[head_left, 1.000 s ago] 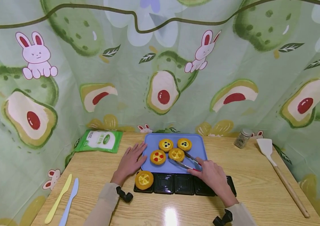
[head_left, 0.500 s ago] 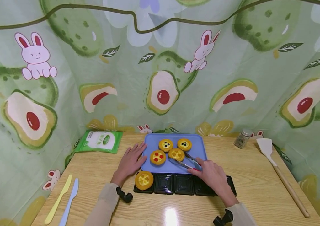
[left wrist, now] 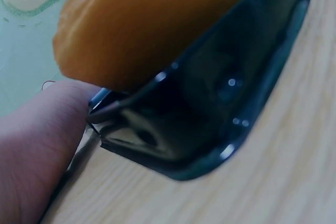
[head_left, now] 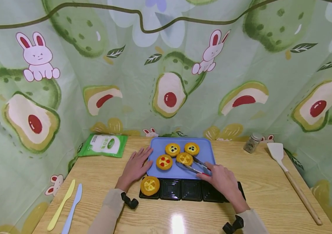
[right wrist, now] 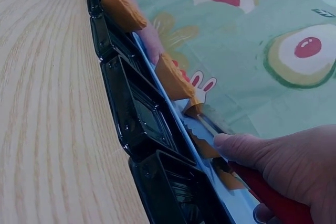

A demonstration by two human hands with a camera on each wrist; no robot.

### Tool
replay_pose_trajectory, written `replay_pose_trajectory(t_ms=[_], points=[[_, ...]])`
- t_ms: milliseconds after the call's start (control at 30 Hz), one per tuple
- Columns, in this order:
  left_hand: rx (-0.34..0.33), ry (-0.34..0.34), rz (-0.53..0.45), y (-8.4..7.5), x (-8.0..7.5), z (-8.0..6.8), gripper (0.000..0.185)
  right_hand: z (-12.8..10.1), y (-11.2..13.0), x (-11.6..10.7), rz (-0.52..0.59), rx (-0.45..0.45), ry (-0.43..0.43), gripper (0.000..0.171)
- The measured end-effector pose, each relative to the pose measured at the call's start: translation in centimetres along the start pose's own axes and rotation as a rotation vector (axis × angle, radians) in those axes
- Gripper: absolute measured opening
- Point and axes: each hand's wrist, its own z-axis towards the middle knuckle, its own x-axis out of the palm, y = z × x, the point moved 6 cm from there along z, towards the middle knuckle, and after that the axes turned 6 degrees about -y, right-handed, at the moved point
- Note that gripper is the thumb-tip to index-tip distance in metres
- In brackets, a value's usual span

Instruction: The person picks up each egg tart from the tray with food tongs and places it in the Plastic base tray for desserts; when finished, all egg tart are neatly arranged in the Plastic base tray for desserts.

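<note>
My right hand (head_left: 224, 179) grips red-handled metal tongs (head_left: 193, 169), its thumb along the handle (right wrist: 273, 198) in the right wrist view. The tong arms stand on either side of a tart with yellow wedge-shaped topping (head_left: 185, 159) over the blue tray (head_left: 207, 149). Around it on the tray sit a tart with red topping (head_left: 164, 162) and two tarts with dark dots, one left (head_left: 172, 149) and one right (head_left: 191, 149). Fingers spread, my left hand (head_left: 136, 165) rests at the tray's left edge. Another wedge-topped tart (head_left: 149, 186) sits in the leftmost black compartment, seen close in the left wrist view.
A row of black plastic compartments (head_left: 170, 189) lies along the tray's front edge. Yellow (head_left: 62, 206) and blue (head_left: 73, 208) knives lie left. A green-white packet (head_left: 104, 145) is at back left; a shaker jar (head_left: 252, 143) and a spatula (head_left: 295, 185) are right.
The wedge-topped tart between the tong arms has shifted slightly right and away from me, along with the tongs and my right hand. My left hand stays in place.
</note>
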Motion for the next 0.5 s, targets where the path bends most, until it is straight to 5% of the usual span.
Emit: replay_pose_trajectory(t_ms=[500], points=[[0.000,-0.001,0.009,0.5,0.4,0.2,0.065,-0.1,0.4,-1.2,-0.012,-0.066,-0.049,0.047]])
